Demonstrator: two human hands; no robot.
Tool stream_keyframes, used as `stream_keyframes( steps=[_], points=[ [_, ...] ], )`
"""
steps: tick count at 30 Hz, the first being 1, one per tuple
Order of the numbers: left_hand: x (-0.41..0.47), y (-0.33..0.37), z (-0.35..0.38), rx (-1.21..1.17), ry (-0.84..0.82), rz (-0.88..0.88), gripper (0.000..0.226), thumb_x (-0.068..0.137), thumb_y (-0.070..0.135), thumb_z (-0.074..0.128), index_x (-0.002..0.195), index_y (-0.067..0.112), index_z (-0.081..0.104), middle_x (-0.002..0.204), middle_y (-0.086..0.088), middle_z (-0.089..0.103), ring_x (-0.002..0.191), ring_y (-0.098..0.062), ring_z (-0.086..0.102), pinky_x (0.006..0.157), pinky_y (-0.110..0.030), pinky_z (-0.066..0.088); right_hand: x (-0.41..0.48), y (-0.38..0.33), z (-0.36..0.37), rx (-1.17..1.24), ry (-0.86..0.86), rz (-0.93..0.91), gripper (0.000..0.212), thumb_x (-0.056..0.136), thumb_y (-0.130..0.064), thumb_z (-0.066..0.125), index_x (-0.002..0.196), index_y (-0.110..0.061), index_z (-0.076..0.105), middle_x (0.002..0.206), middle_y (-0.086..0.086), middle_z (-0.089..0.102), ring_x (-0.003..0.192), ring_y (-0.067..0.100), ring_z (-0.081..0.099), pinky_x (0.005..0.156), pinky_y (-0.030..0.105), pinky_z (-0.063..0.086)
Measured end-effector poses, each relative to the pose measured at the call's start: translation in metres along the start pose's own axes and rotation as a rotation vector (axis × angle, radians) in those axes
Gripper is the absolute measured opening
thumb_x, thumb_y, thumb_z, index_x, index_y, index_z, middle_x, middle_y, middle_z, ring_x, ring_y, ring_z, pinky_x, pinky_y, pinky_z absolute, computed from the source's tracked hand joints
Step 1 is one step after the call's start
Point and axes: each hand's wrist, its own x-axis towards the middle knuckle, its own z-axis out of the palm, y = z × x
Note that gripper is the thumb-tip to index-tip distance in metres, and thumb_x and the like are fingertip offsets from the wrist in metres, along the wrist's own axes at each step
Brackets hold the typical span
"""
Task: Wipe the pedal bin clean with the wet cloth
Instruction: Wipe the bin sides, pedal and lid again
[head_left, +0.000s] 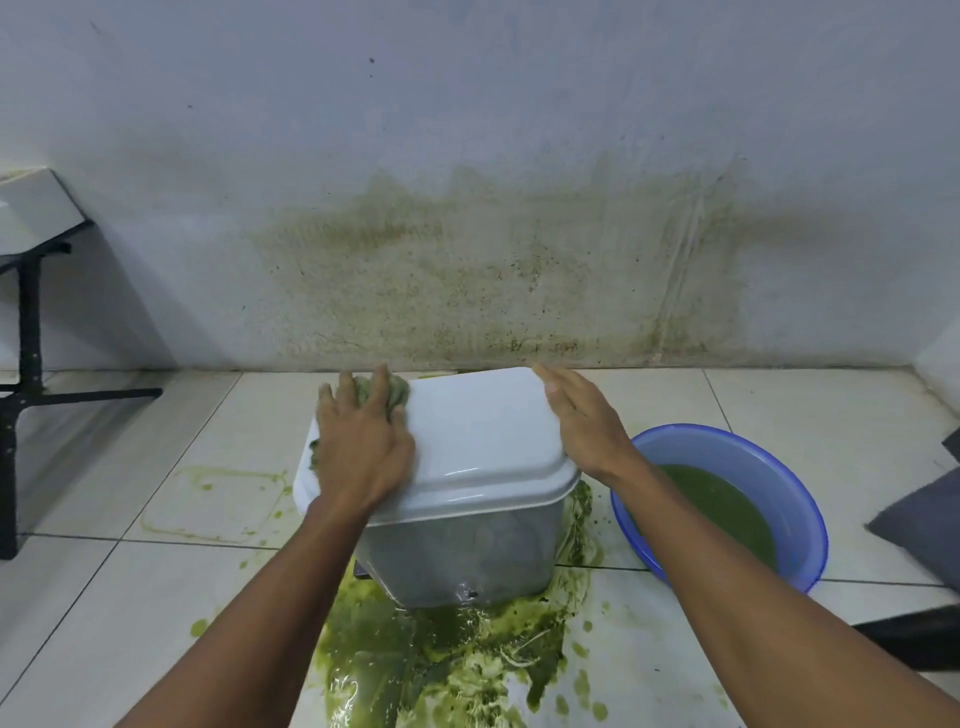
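Pale floor tiles (156, 597) are met by a whitewashed wall (467, 130), across which a broad greenish-brown stain (467, 270) is spread low down. Near the foot of the wall, in the middle of the view, the pedal bin (457, 551) is stood upright on the floor, its grey body closed by a white lid (478, 431); what is inside cannot be seen. A green wet cloth (397, 389) is pressed onto the far left part of the lid by the left hand (358, 447), whose fingers are spread out over it, with cloth bunched up between them. The right hand (582, 421) is laid along the lid's right edge, fingers straight and held together, nothing gripped. Just right of the bin, a blue plastic basin (727, 447) is set on the tiles and is partly filled with murky green liquid (727, 509). A puddle of green slime (441, 660) is spread around the bin's base and toward the viewer. A black table frame (31, 332) is seen at the left edge.
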Motion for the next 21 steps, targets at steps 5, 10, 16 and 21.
stream_keyframes(
  steps=[5, 10, 16, 21],
  points=[
    [-0.016, 0.093, 0.018, -0.024, -0.113, 0.230, 0.056, 0.108, 0.030, 0.035, 0.161, 0.022, 0.018, 0.168, -0.017, 0.011, 0.154, -0.035, 0.009, 0.124, -0.045, 0.009, 0.005, 0.003, 0.005, 0.076, 0.035, 0.038, 0.051, 0.100, -0.057, 0.022, 0.141, -0.043, 0.049, 0.151, -0.010, 0.044, 0.142, 0.010, 0.034, 0.119, 0.041, 0.026],
    [-0.067, 0.084, 0.019, -0.106, -0.042, 0.510, 0.053, 0.110, 0.030, 0.033, 0.161, 0.023, 0.024, 0.169, -0.010, 0.017, 0.155, -0.024, 0.011, 0.123, -0.027, -0.002, 0.008, 0.006, 0.004, -0.007, 0.031, 0.026, 0.048, 0.103, -0.054, 0.020, 0.142, -0.045, 0.046, 0.152, -0.008, 0.044, 0.145, 0.014, 0.033, 0.120, 0.046, 0.026],
    [-0.075, -0.030, 0.016, -0.166, 0.216, 0.388, 0.051, 0.106, 0.032, 0.041, 0.156, 0.025, 0.039, 0.165, -0.006, 0.028, 0.152, -0.025, 0.025, 0.124, -0.044, 0.023, 0.006, -0.005, 0.007, -0.425, -0.015, 0.042, 0.049, 0.107, -0.042, 0.027, 0.156, -0.036, 0.026, 0.166, -0.008, 0.016, 0.154, 0.013, -0.002, 0.121, 0.057, 0.000],
    [-0.088, -0.057, 0.031, -0.274, 0.378, 0.284, 0.053, 0.104, 0.018, 0.049, 0.155, 0.021, 0.040, 0.166, -0.007, 0.025, 0.155, -0.025, 0.019, 0.124, -0.050, 0.024, 0.003, -0.008, 0.010, -0.474, -0.026, -0.044, 0.049, 0.107, -0.043, 0.026, 0.155, -0.035, 0.027, 0.166, -0.008, 0.015, 0.154, 0.013, -0.005, 0.124, 0.053, 0.005]
  ],
)
